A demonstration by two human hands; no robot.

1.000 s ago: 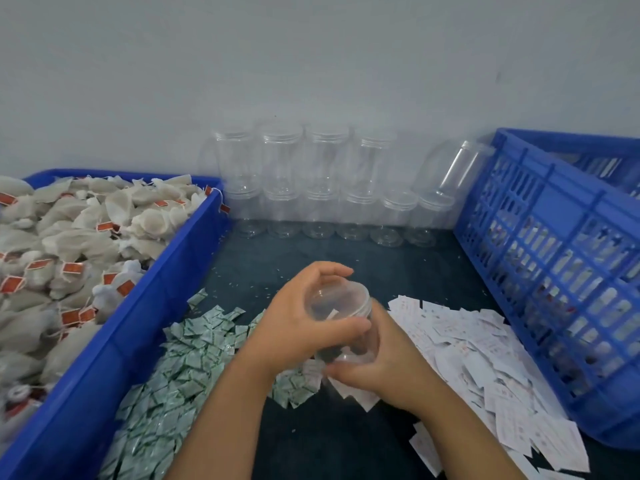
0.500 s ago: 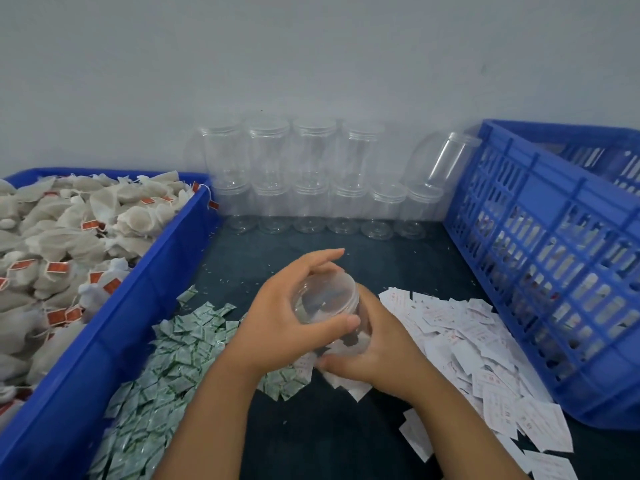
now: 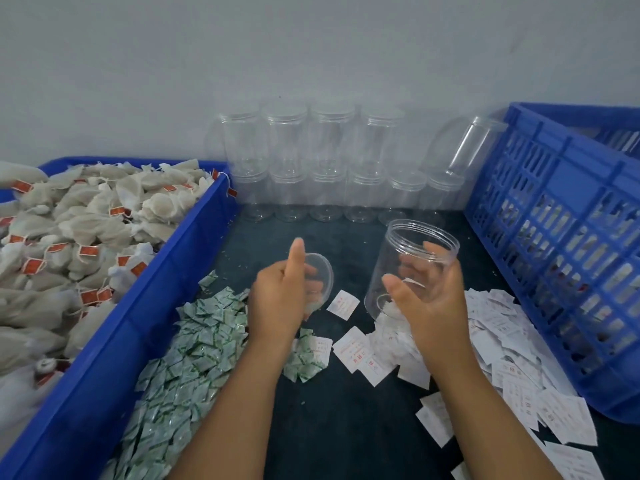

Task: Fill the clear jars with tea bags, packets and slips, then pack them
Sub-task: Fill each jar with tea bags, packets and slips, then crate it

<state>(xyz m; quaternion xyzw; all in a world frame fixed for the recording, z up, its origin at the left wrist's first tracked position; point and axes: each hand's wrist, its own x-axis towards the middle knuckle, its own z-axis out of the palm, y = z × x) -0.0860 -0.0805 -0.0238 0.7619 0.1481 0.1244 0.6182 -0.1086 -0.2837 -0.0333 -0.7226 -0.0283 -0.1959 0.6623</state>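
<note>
My right hand [image 3: 426,299] grips an open clear jar [image 3: 412,251], held upright above the white slips [image 3: 512,344] with its mouth tilted slightly away. My left hand [image 3: 280,296] holds the jar's clear lid [image 3: 320,275] on edge, thumb raised, over the green-and-white packets [image 3: 194,355]. The jar looks empty. Tea bags [image 3: 79,230] with red tags fill the blue tray [image 3: 145,323] on the left.
Two stacked rows of lidded clear jars [image 3: 311,168] stand against the back wall, with one jar [image 3: 464,147] leaning on the blue slatted crate [image 3: 561,258] at the right. The table top [image 3: 339,417] is dark.
The lid has come off the jar. My left hand carried the lid to the left, and my right hand lifted the jar up and to the right. The camera has tilted down.
</note>
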